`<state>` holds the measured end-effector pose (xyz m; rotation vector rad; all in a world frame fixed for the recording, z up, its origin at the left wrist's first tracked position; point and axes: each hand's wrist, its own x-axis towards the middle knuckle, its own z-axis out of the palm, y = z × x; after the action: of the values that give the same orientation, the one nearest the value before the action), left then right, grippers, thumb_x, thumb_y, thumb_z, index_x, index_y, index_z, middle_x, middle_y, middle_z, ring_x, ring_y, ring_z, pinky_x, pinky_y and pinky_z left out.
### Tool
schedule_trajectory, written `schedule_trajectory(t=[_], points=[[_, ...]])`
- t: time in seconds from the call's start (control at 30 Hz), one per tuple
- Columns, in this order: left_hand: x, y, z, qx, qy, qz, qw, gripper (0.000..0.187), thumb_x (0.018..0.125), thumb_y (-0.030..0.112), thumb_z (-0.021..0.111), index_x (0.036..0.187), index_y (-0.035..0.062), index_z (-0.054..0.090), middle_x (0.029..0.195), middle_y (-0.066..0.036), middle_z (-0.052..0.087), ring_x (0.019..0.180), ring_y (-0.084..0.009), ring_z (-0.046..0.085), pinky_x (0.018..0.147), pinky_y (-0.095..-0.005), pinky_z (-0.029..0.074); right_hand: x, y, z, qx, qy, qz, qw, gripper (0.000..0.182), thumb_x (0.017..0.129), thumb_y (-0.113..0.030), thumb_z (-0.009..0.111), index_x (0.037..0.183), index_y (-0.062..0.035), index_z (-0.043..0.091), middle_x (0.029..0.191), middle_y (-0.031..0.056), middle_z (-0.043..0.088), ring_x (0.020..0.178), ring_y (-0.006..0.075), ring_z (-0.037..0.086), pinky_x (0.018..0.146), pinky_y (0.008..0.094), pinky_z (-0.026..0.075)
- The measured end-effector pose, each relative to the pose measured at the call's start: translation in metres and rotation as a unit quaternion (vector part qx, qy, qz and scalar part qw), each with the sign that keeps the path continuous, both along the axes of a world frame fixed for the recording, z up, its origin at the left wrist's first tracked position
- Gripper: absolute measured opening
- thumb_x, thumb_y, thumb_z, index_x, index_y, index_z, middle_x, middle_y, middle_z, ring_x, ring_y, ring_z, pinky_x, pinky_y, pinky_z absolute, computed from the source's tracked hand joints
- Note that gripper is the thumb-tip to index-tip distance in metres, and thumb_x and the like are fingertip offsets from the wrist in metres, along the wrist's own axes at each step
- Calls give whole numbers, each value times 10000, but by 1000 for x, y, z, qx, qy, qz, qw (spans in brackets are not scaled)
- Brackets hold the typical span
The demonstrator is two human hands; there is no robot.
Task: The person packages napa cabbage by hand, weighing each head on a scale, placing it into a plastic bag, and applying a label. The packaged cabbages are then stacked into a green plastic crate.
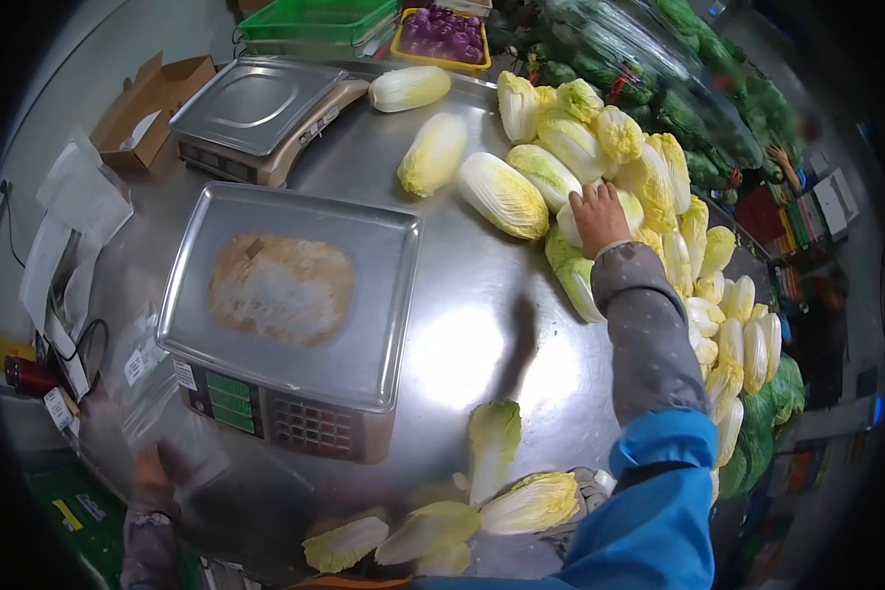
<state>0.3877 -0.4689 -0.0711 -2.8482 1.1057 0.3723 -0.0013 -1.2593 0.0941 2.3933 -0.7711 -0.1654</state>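
My right hand [600, 218] reaches into the pile of napa cabbages, its fingers bent over a pale cabbage [631, 210] at the pile's left side. Just left of it lie a yellow-white cabbage [502, 196] and a greener one [575, 275]. At the lower left, my left hand [154, 467] is blurred beside a clear plastic bag [182, 433]; its fingers cannot be made out. Between the hands stands a digital scale with a bare steel tray [383, 305], stained brown in the middle.
A second scale [261, 103] stands behind, near a cardboard box [157, 108]. Loose leaves [494, 442] lie at the steel table's front edge. Purple produce fills a yellow crate [442, 37] at the back. Wrapped green cabbages are piled at the back right.
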Motion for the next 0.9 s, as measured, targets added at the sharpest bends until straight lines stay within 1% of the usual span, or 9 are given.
schedule_trajectory(t=[0.1,0.2,0.37,0.47,0.53,0.57,0.6,0.67,0.9], points=[[-56,-87,86,33,58,79,995,653,580,29,651,1188,-33,420,1134,-265,476,1051,-422,455,900,-432,385,29,27,20,170,116,-186,961,847,560,-342,772,1257,-35,403,1273,219,408,1187,356,389,1028,397,280],[-50,-72,70,21,-9,1,1000,545,585,63,634,1073,-19,404,986,-193,479,899,-394,475,777,-442,407,46,4,-22,269,-196,-39,942,918,565,-305,766,1335,-99,311,1302,180,393,1211,326,382,989,446,320],[-12,-14,8,-102,-157,-122,975,422,554,17,617,963,21,515,874,-168,509,892,-383,495,742,-441,423,85,18,-66,211,-234,-88,945,1010,523,-280,786,1372,-179,248,1324,199,330,1191,369,370,964,457,341],[-72,-100,108,-77,10,5,997,330,595,-21,530,921,32,522,848,-170,516,856,-381,488,698,-445,413,96,36,-73,202,-262,-166,929,1002,517,-293,786,1366,-194,262,1272,194,384,1136,411,396,953,465,345],[-77,-85,96,-93,-18,-7,995,314,600,-15,522,910,34,519,843,-171,518,848,-375,487,688,-435,413,89,30,-82,260,-392,-249,846,948,536,-272,765,1351,-154,295,1257,199,414,1130,392,417,944,445,362],[-75,-80,89,-114,-53,-26,992,298,606,-9,515,900,37,515,839,-172,520,841,-368,486,678,-426,413,73,5,-101,450,-494,-189,720,892,565,-250,742,1335,-89,321,1238,187,450,1113,332,458,933,402,383],[-67,-71,80,-122,-56,-22,991,298,606,-9,515,900,37,515,839,-172,520,841,-368,486,678,-426,413,66,20,-90,446,-496,-181,723,892,565,-250,742,1335,-89,321,1238,187,450,1113,332,458,933,402,383],[-57,-54,59,-154,-77,-60,983,294,621,37,576,907,30,508,831,-165,531,834,-366,498,680,-427,419,44,68,-54,680,-583,-115,429,850,573,-230,738,1306,-35,353,1246,156,454,1094,261,486,926,364,393],[-107,-98,161,-113,147,-6,983,338,667,105,608,990,42,534,919,-170,552,903,-358,525,763,-433,438,56,259,62,369,-371,229,821,817,463,-190,703,1229,-78,442,1077,184,510,955,353,466,873,397,373]])
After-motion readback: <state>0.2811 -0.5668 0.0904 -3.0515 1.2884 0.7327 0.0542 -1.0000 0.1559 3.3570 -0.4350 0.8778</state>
